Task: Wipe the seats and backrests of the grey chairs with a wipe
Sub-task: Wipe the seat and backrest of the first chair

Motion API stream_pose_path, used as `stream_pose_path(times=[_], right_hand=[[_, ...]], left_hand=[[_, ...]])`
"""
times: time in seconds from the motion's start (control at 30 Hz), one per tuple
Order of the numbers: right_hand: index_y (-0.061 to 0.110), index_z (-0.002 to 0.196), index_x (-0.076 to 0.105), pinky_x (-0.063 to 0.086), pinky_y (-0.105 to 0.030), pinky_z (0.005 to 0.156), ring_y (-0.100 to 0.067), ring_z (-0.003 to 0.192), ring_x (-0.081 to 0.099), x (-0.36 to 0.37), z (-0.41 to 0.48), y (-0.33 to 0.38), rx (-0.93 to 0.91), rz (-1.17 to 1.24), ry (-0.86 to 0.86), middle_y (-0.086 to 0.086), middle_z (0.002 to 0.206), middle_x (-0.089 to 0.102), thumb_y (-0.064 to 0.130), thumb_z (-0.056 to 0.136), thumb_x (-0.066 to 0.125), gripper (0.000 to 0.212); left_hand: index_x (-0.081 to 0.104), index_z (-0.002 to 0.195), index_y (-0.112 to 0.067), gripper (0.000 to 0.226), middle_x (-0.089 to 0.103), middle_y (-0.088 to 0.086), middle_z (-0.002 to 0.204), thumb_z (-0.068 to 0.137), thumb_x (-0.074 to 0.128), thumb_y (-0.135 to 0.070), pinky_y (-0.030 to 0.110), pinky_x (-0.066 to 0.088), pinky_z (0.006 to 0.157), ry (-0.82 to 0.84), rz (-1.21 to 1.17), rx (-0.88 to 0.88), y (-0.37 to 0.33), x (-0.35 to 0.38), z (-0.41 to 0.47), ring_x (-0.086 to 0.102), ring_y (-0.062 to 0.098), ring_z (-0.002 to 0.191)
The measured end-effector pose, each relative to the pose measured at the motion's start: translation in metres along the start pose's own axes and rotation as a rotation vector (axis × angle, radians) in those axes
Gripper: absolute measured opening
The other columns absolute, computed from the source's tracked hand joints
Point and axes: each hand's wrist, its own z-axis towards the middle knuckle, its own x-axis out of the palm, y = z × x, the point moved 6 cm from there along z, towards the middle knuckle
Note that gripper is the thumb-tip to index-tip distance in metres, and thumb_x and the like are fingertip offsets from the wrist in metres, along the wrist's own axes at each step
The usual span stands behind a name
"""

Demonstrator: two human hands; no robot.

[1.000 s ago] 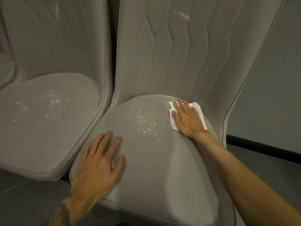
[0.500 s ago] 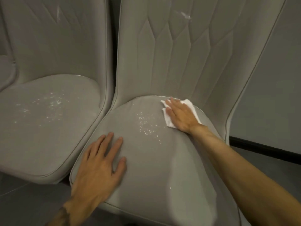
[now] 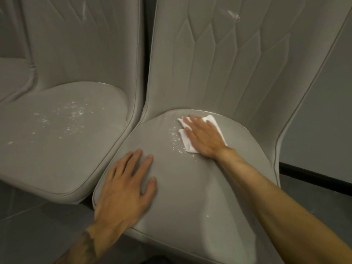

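Note:
Two grey upholstered chairs stand side by side. On the right chair's seat my right hand presses flat on a white wipe near the back of the seat, fingers straight. White crumbs lie just left of the wipe. My left hand rests flat on the seat's front left part, fingers spread. A white smear marks the right chair's quilted backrest. The left chair's seat carries scattered white crumbs, and its backrest has a faint white streak.
A third chair's edge shows at the far left. A pale grey wall with a dark skirting strip stands to the right. Dark tiled floor lies below the seats.
My right hand slid the wipe leftward along the back of the seat, reaching the crumb patch. My left hand stayed planted on the seat's front.

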Motion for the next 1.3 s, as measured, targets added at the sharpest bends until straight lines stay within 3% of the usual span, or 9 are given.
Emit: stream_pose_path(times=[0.13, 0.27, 0.4, 0.6, 0.8, 0.97, 1.03, 1.2, 1.3], right_hand=[[0.040, 0.160, 0.011, 0.003, -0.041, 0.126, -0.014, 0.157, 0.004, 0.003, -0.012, 0.002, -0.094, 0.003, 0.061, 0.006, 0.170, 0.007, 0.053, 0.107, 0.018, 0.055], [0.040, 0.159, 0.019, 0.013, -0.041, 0.125, -0.017, 0.155, 0.016, -0.015, -0.032, -0.056, 0.063, -0.039, -0.001, 0.004, 0.168, 0.018, 0.053, 0.107, 0.019, 0.054], [0.037, 0.159, 0.021, 0.010, -0.047, 0.125, -0.021, 0.154, 0.015, -0.011, -0.010, -0.038, 0.164, -0.031, -0.052, -0.001, 0.168, 0.017, 0.044, 0.109, 0.019, 0.051], [0.039, 0.160, 0.014, 0.012, -0.045, 0.125, -0.017, 0.156, 0.011, 0.008, -0.007, 0.018, -0.167, -0.066, 0.029, 0.003, 0.169, 0.014, 0.046, 0.108, 0.018, 0.052], [0.031, 0.160, 0.020, 0.010, -0.047, 0.125, -0.022, 0.155, 0.014, -0.010, 0.005, -0.031, 0.096, -0.089, 0.000, -0.004, 0.168, 0.018, 0.040, 0.110, 0.022, 0.051], [0.029, 0.162, 0.016, 0.001, -0.048, 0.125, -0.019, 0.156, 0.011, 0.017, 0.013, 0.082, -0.206, -0.040, 0.017, 0.000, 0.168, 0.018, 0.039, 0.110, 0.021, 0.053], [0.029, 0.162, 0.016, 0.002, -0.044, 0.125, -0.017, 0.157, 0.008, 0.020, 0.010, 0.080, -0.240, -0.004, 0.037, -0.001, 0.169, 0.013, 0.042, 0.110, 0.021, 0.053], [0.024, 0.161, 0.020, 0.006, -0.044, 0.126, -0.021, 0.157, 0.006, -0.002, 0.023, -0.004, 0.113, -0.030, 0.016, -0.007, 0.170, 0.009, 0.037, 0.110, 0.024, 0.052], [0.022, 0.161, 0.017, 0.006, -0.050, 0.124, -0.024, 0.156, 0.007, 0.006, 0.036, 0.050, 0.043, -0.099, -0.013, -0.005, 0.168, 0.015, 0.032, 0.110, 0.024, 0.051]], left_hand=[[0.027, 0.162, -0.033, 0.067, 0.024, -0.003, 0.170, 0.102, 0.022, -0.063, 0.043, 0.018, 0.128, -0.013, -0.023, 0.006, 0.001, 0.000, -0.001, 0.019, 0.017, 0.157], [0.032, 0.161, -0.029, 0.064, 0.027, -0.001, 0.169, 0.104, 0.027, -0.057, 0.043, 0.019, 0.128, -0.050, -0.042, 0.020, -0.001, -0.003, -0.006, 0.021, 0.018, 0.157], [0.032, 0.161, -0.028, 0.062, 0.025, -0.002, 0.170, 0.105, 0.029, -0.055, 0.041, 0.016, 0.128, -0.074, -0.049, 0.023, 0.000, -0.003, -0.010, 0.019, 0.017, 0.158], [0.034, 0.160, -0.029, 0.060, 0.028, -0.002, 0.169, 0.106, 0.030, -0.054, 0.038, 0.014, 0.129, -0.099, -0.026, 0.015, 0.002, -0.003, -0.009, 0.021, 0.016, 0.157], [0.036, 0.160, -0.026, 0.060, 0.030, 0.000, 0.168, 0.105, 0.033, -0.052, 0.042, 0.017, 0.128, -0.106, -0.014, 0.001, 0.000, -0.003, -0.006, 0.024, 0.018, 0.156], [0.041, 0.158, -0.023, 0.060, 0.034, 0.003, 0.166, 0.105, 0.035, -0.051, 0.046, 0.024, 0.126, -0.116, -0.010, 0.011, 0.000, -0.004, -0.007, 0.028, 0.021, 0.154], [0.041, 0.158, -0.023, 0.059, 0.034, 0.003, 0.166, 0.105, 0.035, -0.050, 0.046, 0.025, 0.125, -0.125, -0.009, 0.020, 0.001, -0.003, -0.008, 0.028, 0.021, 0.154], [0.035, 0.160, -0.028, 0.060, 0.032, -0.001, 0.167, 0.105, 0.031, -0.053, 0.045, 0.023, 0.127, -0.135, -0.013, -0.004, 0.000, -0.001, -0.008, 0.025, 0.018, 0.155], [0.039, 0.158, -0.025, 0.061, 0.034, 0.000, 0.166, 0.104, 0.033, -0.050, 0.044, 0.024, 0.126, -0.133, -0.039, -0.030, -0.001, -0.002, -0.008, 0.027, 0.018, 0.154]])
